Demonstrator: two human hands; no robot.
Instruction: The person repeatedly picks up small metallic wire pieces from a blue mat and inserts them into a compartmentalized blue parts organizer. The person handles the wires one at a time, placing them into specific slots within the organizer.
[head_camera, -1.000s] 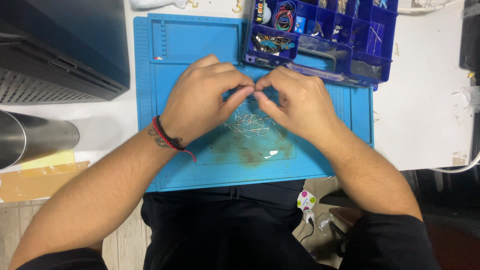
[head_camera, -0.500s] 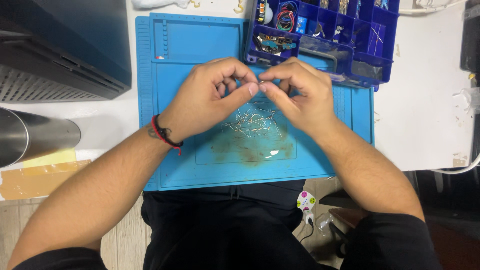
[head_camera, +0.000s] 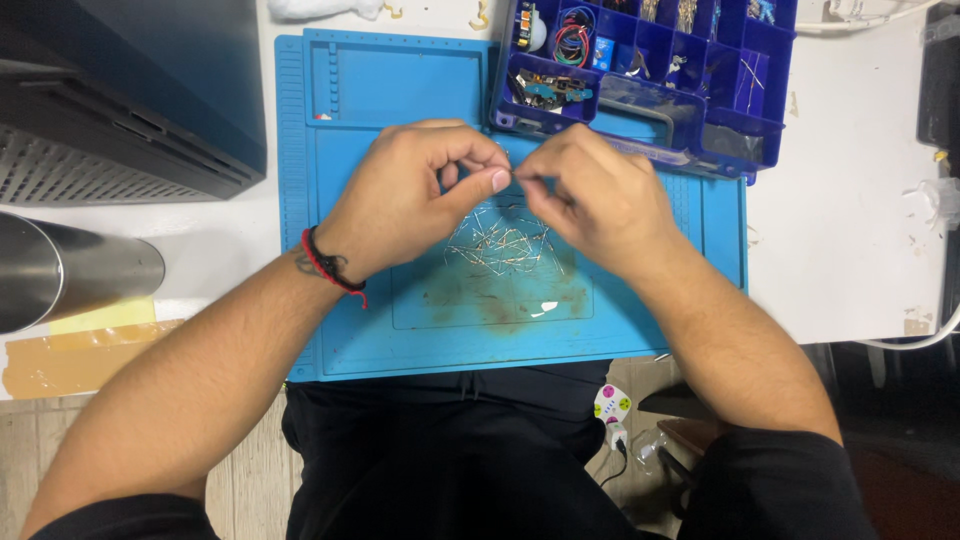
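Note:
My left hand (head_camera: 415, 195) and my right hand (head_camera: 595, 195) meet fingertip to fingertip over a blue silicone work mat (head_camera: 400, 330). Between thumb and forefinger of both hands I pinch one small thin metal wire piece (head_camera: 513, 174). Directly below the hands lies a loose pile of thin wire leads (head_camera: 505, 245) on the mat, and a small white scrap (head_camera: 545, 309) lies just below the pile. A red and black cord bracelet (head_camera: 328, 265) circles my left wrist.
A blue compartment organizer box (head_camera: 650, 70) with small parts sits at the mat's far right corner. A dark machine housing (head_camera: 120, 90) stands at the far left, a steel cylinder (head_camera: 70, 270) below it. The white table (head_camera: 850, 220) extends right.
Both hands have lifted slightly off the pile and shifted toward the far side of the mat, uncovering the wire leads. The fingertips stay pinched together.

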